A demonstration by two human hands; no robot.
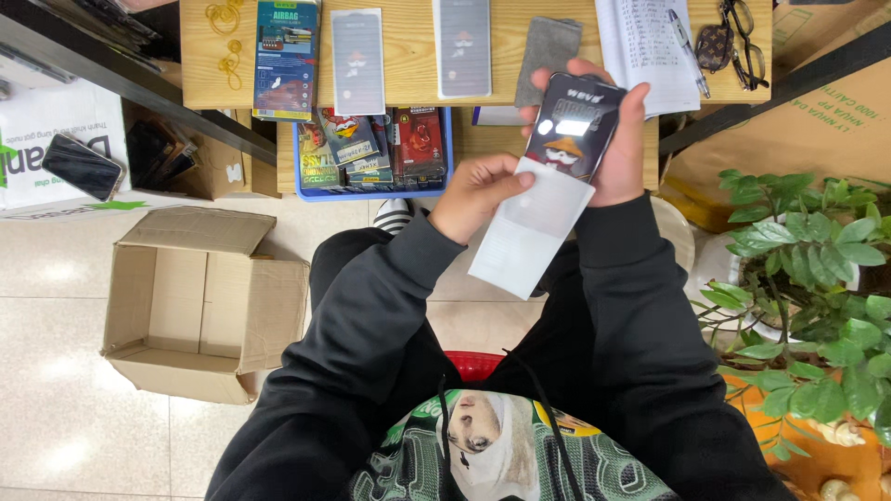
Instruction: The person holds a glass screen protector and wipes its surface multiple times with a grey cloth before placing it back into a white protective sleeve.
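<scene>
Here both hands are up over the lap, just near of the worktop [223, 65] edge. Right hand [613, 139] fingers clenched round a dark glossy packet [574, 125], thumb on its left edge, other fingers wrapped behind the right edge. Left hand [478, 190] fingers pinch a white sleeve [534, 232] at its upper left corner; sleeve sticks out of the packet's near end, tilted down-left, about half exposed. Packet and sleeve both in the air, touching nothing but the hands.

Worktop, far side: green-blue box [286, 57] at left, two flat clear packs [357, 60] [462, 46] beside it, grey cloth [548, 46] right of those, just far of the right hand. Notebook [640, 46] with a pen [689, 51] on it further right, glasses [747, 42] at the far right corner. Yellow rubber bands [225, 28] at the far left.

Blue tray [306, 181] below the worktop edge, left of the left hand, full of coloured packs.

Floor, left: open cardboard box [200, 301], nothing in it that I can see. Phone [82, 165] lies on a white carton [46, 130] far left. Potted plant [807, 288] at right, near the right elbow
</scene>
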